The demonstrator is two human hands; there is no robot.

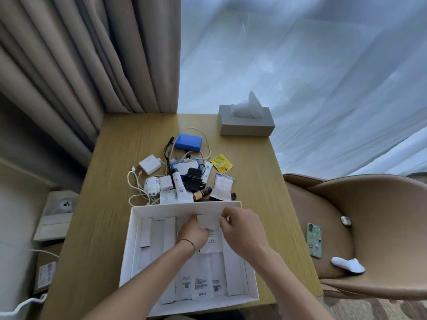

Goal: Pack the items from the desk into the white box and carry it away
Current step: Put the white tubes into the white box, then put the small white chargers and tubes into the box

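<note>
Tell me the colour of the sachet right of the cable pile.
Yellow sachet with red print, clearest in the head view.

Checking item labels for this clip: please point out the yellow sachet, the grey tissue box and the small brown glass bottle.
yellow sachet [221, 163], head view, middle of its printed face.
grey tissue box [247, 129], head view, front wall.
small brown glass bottle [200, 194], head view, its body.

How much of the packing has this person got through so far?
Some is done: several flat white packets already lie inside the white box. In hand: the left hand and right hand both hold another white packet over the box. Left: the pile on the desk, including a blue case, white charger, yellow sachet and brown bottle. Carrying away has not begun.
</note>
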